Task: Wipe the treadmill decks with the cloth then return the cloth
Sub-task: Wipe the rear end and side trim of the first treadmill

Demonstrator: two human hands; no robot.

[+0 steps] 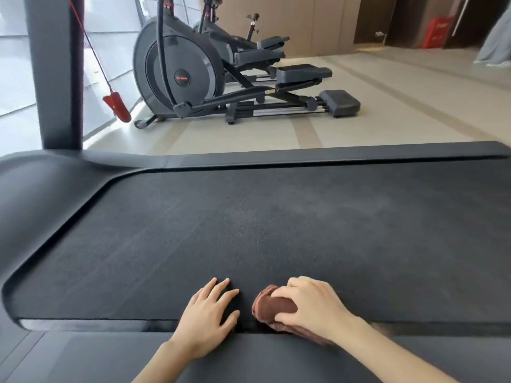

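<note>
The black treadmill deck [249,230] stretches across the view from left to right. A bunched brown cloth [272,306] lies at the belt's near edge, and my right hand [312,308] grips it from above with curled fingers. Just left of the cloth, my left hand [210,313] rests flat on the belt with fingers spread and holds nothing. Part of the cloth is hidden under my right hand.
The near side rail [110,355] runs below my hands. A dark upright post [59,73] with a red safety cord and clip [117,107] stands at the far left. Two elliptical trainers [193,67] stand on the pale floor beyond the treadmill. A red crate [438,31] sits far back.
</note>
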